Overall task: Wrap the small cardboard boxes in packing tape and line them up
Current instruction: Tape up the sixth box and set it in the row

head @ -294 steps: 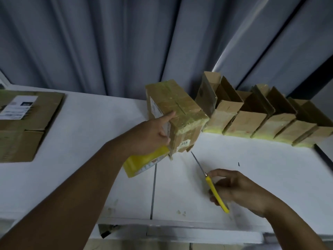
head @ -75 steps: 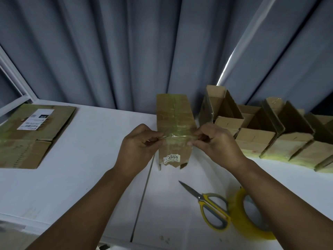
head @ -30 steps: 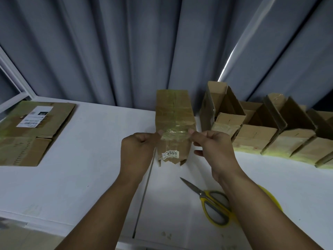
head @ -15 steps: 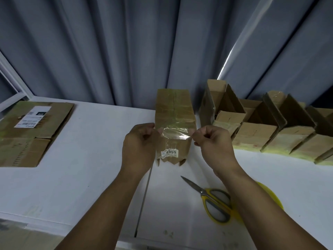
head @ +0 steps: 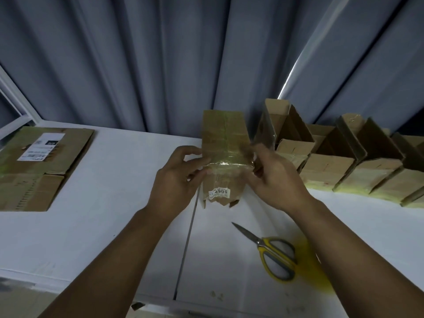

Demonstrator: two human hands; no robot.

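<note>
Fingers point(head: 197, 160) of the left hand point(head: 176, 180) curled, thumb and fingertips pinching the left end of a clear strip of tape point(head: 227, 164); fingers point(head: 258, 150) of the right hand point(head: 275, 180) bent at the strip's right end but blurred, so whether they pinch it or only press on it cannot be told. The strip runs crosswise over the near upper edge of a box point(head: 224, 136), glossy with earlier wrapping; the box stands on the white counter point(head: 103, 226) between the two hands, its long side pointing away from the viewer; a white label point(head: 219, 192) reading 4995 sits low on its near face, and small flaps stick out along the bottom edge. To the right of the box, touching or just beside it, a row of boxes point(head: 328, 166) lines the back of the counter, several with open flaps raised; their lower edges show yellowish. Nearer the viewer, scissors point(head: 273, 253) with yellow and grey handles lie flat, blades pointing toward the box; a yellow roll of tape point(head: 314, 274) lies just beside the handles, partly hidden under the right forearm. Far left, flattened cardboard point(head: 34, 171) with a shipping label lies on the counter; a grey pleated curtain point(head: 137, 65) hangs behind, and a white window frame point(head: 13, 95) crosses the left edge.
</note>
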